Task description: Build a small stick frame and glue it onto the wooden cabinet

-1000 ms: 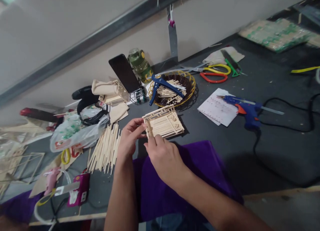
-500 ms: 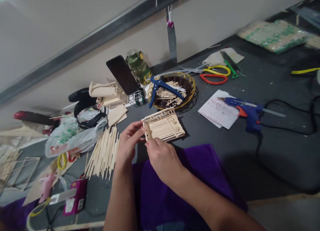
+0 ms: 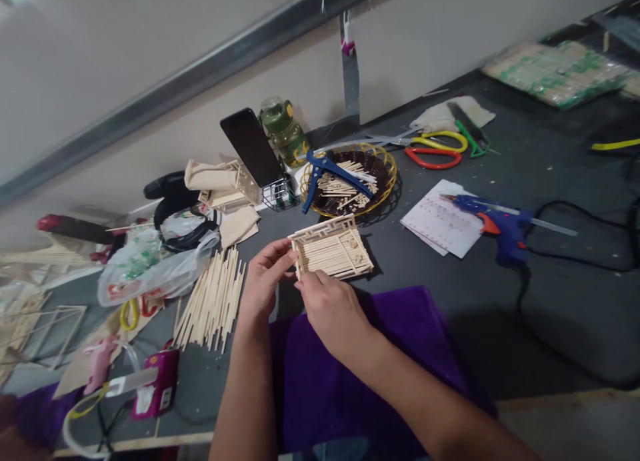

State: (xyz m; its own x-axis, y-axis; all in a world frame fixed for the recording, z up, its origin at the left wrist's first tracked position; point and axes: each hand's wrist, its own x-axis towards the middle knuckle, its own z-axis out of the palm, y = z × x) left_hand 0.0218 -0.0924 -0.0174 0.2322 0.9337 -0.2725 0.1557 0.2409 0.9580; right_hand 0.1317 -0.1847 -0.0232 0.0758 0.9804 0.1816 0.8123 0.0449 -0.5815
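A small panel of glued wooden sticks (image 3: pixel 332 249) rests on the dark tabletop (image 3: pixel 550 301) in front of me. My left hand (image 3: pixel 263 280) pinches its left edge with fingertips and thumb. My right hand (image 3: pixel 331 310) grips the near left corner of the same panel, fingers curled. A loose pile of long wooden sticks (image 3: pixel 212 300) lies just left of my left hand. A purple cloth (image 3: pixel 400 341) lies under my right forearm.
A yellow-rimmed basket (image 3: pixel 387 181) holds short sticks and blue cutters (image 3: pixel 327 168). A blue glue gun (image 3: pixel 500 221) lies on paper (image 3: pixel 437 222) at the right, its black cord looping beyond. Scissors (image 3: pixel 434 148), a propped phone (image 3: pixel 251 148), a green bottle (image 3: pixel 283 130), plastic bag (image 3: pixel 150 271) surround.
Both hands stay on the stick panel with only slight shifts. The view has swung a little, first left, then back right.
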